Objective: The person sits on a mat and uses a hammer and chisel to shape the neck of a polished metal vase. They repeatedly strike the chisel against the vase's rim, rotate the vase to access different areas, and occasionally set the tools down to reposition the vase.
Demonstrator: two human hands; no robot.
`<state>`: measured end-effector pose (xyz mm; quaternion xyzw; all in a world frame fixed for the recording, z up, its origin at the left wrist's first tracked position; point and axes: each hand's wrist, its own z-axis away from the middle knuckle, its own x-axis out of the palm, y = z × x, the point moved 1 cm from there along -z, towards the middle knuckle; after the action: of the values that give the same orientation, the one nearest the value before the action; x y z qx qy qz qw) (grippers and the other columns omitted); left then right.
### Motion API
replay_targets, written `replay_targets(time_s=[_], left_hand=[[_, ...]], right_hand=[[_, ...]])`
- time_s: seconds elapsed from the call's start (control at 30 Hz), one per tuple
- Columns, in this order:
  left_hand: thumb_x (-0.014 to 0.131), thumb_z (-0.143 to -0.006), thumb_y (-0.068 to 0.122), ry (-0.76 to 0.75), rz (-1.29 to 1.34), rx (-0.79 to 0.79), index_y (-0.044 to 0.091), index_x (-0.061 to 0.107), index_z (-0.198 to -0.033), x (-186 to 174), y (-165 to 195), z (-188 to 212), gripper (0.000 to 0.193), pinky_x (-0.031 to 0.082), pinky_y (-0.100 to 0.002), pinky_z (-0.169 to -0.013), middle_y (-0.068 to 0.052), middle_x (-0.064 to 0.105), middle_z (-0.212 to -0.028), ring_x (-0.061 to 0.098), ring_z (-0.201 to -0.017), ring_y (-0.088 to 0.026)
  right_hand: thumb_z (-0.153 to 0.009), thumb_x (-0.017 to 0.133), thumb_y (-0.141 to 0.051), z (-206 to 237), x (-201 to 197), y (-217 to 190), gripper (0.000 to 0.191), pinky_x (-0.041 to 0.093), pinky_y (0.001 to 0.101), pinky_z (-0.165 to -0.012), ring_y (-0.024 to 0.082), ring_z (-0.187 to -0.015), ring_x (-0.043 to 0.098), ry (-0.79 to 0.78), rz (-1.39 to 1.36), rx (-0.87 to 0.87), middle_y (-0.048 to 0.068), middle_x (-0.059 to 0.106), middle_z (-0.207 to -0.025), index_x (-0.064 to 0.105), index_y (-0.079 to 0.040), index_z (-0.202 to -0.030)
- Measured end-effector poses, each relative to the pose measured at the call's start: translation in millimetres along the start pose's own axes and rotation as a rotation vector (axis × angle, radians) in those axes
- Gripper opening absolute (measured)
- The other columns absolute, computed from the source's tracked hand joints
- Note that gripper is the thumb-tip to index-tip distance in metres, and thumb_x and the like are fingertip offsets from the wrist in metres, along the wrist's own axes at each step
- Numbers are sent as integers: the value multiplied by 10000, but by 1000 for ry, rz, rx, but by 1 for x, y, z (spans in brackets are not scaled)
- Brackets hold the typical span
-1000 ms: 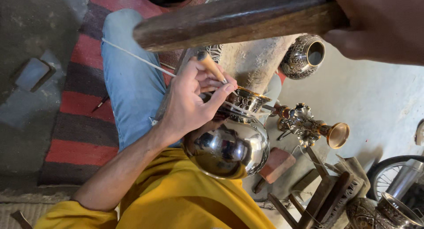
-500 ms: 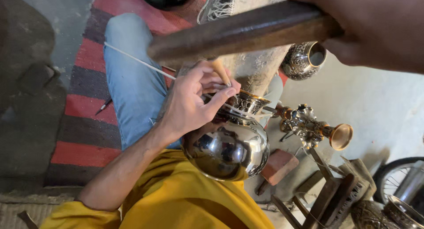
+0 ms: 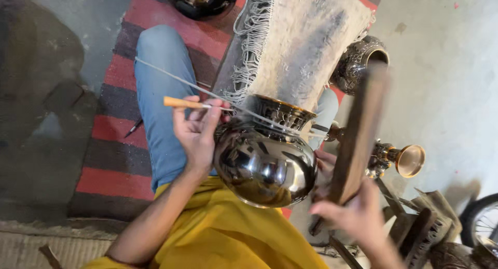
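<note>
A: What's nearest, and what are the hands doing?

B: The right hand (image 3: pixel 358 217) is clenched round the lower end of a dark wooden mallet (image 3: pixel 358 139), which stands nearly upright and blurred just right of the pot. A second ago that mallet lay crosswise, high above the left hand; it has since swung down and round, so I judge a stroke has just ended or another is being wound up.

A: And the left hand?

B: The left hand (image 3: pixel 196 131) pinches a thin tool with a pale wooden handle (image 3: pixel 181 102), its fine tip laid across the pot's patterned neck. The grip has not loosened.

A: Where is the pot?

B: The shiny round metal pot (image 3: pixel 265 163) sits in the lap between the two hands, touching the left palm, over the yellow shirt (image 3: pixel 228 238).

A: Further out?

B: Beyond the left hand, a blue-jeaned knee (image 3: pixel 161 67) on a red striped rug (image 3: pixel 119 129); beyond the mallet, a small brass cup (image 3: pixel 410 160) and a second engraved pot (image 3: pixel 360 61).
</note>
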<state>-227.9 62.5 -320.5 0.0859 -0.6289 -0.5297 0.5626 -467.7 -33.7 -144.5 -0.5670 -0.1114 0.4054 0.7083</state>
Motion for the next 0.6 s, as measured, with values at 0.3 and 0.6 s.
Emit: replay_targets(time_s=[0.3,0.6], left_hand=[[628,-1082,-110,-248,-72,238,65,372,-1367,7,42,0,421,654,-370,-862,-182,688,-1172,749,-1006,-281],[616,-1112,-115,-346,-133,318,58,369,-1330,28,51,5,372,657,-365,-874,-187,684,-1134,733,-1024,-267]], right_hand=[[-446,962,-519,-6,30,141,1132,500,346,-1034,187,-1142,642,188,-107,-76,54,671,-1201,564,41,-1346],[-526,1050,-358,-29,5,154,798,569,526,-1044,360,-1386,600,84,-252,-263,44,577,-1020,462,-68,-982]])
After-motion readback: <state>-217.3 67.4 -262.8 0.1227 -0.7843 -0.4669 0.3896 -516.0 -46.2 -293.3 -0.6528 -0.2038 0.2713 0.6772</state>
